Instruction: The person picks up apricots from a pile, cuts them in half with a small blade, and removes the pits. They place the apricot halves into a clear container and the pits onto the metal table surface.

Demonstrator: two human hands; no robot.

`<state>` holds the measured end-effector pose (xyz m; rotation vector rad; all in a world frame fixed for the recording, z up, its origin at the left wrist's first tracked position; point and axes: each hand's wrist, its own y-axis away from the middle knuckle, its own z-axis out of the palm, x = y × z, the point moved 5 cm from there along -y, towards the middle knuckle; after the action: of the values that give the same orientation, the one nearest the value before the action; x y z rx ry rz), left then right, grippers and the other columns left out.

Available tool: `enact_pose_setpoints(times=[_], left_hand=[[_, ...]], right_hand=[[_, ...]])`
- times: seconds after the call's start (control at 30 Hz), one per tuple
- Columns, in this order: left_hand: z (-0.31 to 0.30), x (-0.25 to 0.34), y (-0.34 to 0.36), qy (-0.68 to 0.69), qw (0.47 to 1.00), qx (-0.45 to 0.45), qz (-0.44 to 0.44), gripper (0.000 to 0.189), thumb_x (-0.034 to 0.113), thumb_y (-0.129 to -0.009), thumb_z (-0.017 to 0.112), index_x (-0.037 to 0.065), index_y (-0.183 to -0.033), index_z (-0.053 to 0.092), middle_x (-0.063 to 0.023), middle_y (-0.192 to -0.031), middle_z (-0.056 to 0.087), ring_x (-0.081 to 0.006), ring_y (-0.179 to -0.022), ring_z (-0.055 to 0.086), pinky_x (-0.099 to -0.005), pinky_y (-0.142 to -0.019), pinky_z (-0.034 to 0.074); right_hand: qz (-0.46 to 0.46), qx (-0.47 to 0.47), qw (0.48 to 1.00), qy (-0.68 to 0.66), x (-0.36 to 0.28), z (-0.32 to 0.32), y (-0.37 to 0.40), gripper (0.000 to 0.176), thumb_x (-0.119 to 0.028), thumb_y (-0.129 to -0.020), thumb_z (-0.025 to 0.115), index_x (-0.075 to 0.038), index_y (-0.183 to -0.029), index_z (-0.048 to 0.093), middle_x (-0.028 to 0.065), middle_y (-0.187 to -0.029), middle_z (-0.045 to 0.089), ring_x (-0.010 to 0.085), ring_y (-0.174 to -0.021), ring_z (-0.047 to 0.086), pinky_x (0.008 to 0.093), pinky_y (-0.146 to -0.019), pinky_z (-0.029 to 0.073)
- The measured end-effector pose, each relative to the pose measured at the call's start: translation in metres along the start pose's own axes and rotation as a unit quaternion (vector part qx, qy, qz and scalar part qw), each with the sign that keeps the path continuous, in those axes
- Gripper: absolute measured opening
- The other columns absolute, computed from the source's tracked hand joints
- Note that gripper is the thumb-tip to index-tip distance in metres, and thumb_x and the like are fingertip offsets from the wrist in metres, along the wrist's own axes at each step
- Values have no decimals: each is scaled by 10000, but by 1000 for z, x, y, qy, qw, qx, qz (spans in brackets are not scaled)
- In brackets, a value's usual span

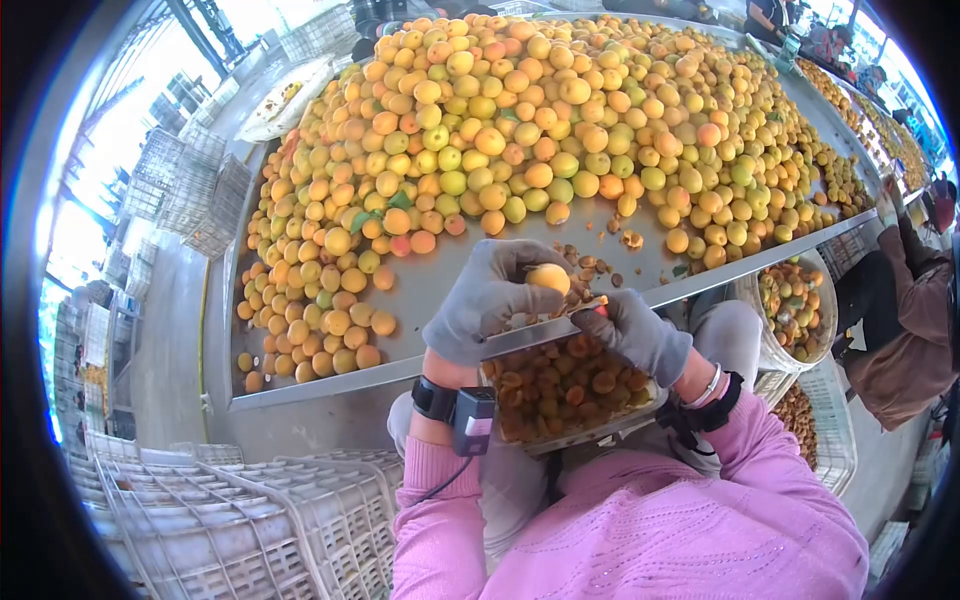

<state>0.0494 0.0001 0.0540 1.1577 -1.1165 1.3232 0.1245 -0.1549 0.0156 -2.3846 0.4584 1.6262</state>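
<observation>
Both of my hands wear grey gloves and meet at the near edge of the metal table (440, 300). In my left hand (478, 300) is a yellow-orange apricot (548, 279), pinched between thumb and fingers. My right hand (640, 335) is closed just beside it, with a small red-and-orange bit (600, 308) showing at its fingertips; what this belongs to is hidden. Below my hands, a crate (570, 437) on my lap holds many cut apricot halves (575, 390). Behind my hands, brownish pits and scraps (590, 268) lie on the table.
A large heap of whole apricots (520, 120) covers much of the table. To the right stand a white bucket of apricot pieces (792, 305) and a crate of brown pieces (797, 425). Plastic crates (240, 520) are at lower left. A person in brown (915, 320) sits at right.
</observation>
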Motion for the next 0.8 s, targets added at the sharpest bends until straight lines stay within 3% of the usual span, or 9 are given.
enact_pose_setpoints(times=[0.1, 0.17, 0.2, 0.33, 0.4, 0.47, 0.6, 0.67, 0.8], left_hand=[[15, -20, -6, 53, 997, 47, 34, 482, 286, -774, 793, -15, -1115, 633, -86, -929, 673, -187, -869, 640, -307, -844, 506], [35, -38, -10, 340, 926, 93, 133, 532, 363, -821, 758, 8, -1179, 588, -85, -930, 660, -184, -893, 629, -311, -824, 508], [44, -39, -10, 385, 905, 91, 155, 451, 250, -908, 683, 13, -1262, 537, -116, -977, 655, -207, -922, 640, -349, -824, 524], [43, -42, -6, 365, 912, 118, 141, 443, 235, -873, 719, 3, -1221, 572, -113, -974, 669, -205, -917, 646, -341, -838, 524], [34, -33, -5, 296, 949, 45, 103, 380, 163, -820, 747, -11, -1134, 622, -114, -966, 684, -181, -900, 653, -316, -830, 529], [20, -32, -4, 243, 966, 48, 76, 346, 130, -793, 746, -13, -1090, 640, -107, -951, 692, -168, -880, 656, -304, -821, 532], [16, -28, -6, 161, 980, 96, 64, 288, 95, -771, 727, -23, -1025, 660, -76, -913, 704, -139, -836, 661, -283, -780, 539], [20, -22, -6, 45, 987, 151, 38, 276, 91, -792, 707, -25, -1037, 651, -90, -906, 697, -141, -851, 649, -279, -799, 524], [31, -23, -7, -221, 948, 225, 40, 255, 77, -858, 675, -21, -1088, 622, -68, -924, 682, -128, -852, 619, -275, -796, 514]], right_hand=[[31, 30, 998, -53, 11, 2, 5, 359, -343, -981, 562, 8, -1003, 634, -1, -747, 596, 69, -724, 498, 267, -646, 446], [44, 42, 983, -172, 9, 2, 7, 354, -357, -980, 568, -11, -988, 644, -27, -790, 610, 61, -745, 510, 265, -663, 452], [41, 44, 984, -170, 6, 1, 9, 354, -357, -980, 568, -11, -988, 644, -27, -790, 610, 61, -745, 510, 265, -663, 452], [49, 29, 979, -197, 1, -2, 13, 361, -376, -968, 591, -23, -1005, 655, -40, -835, 612, 53, -770, 512, 256, -684, 451], [34, 14, 983, -181, -3, -13, 11, 367, -381, -963, 600, -22, -1015, 655, -34, -842, 613, 52, -774, 510, 252, -688, 450], [20, -72, 994, -77, -7, -21, 5, 375, -380, -949, 624, -25, -1067, 649, -26, -820, 620, 56, -774, 511, 255, -694, 451], [14, -77, 997, -21, 15, -16, -8, 371, -397, -946, 625, -32, -1011, 638, -25, -737, 581, 51, -698, 499, 237, -611, 427], [77, 131, 938, -312, 37, -5, -12, 349, -401, -949, 620, -53, -946, 605, -43, -655, 505, 43, -609, 457, 214, -518, 367], [42, 218, 903, -367, 18, -12, -26, 343, -413, -974, 565, -70, -958, 567, -41, -723, 510, 47, -585, 445, 207, -496, 353]])
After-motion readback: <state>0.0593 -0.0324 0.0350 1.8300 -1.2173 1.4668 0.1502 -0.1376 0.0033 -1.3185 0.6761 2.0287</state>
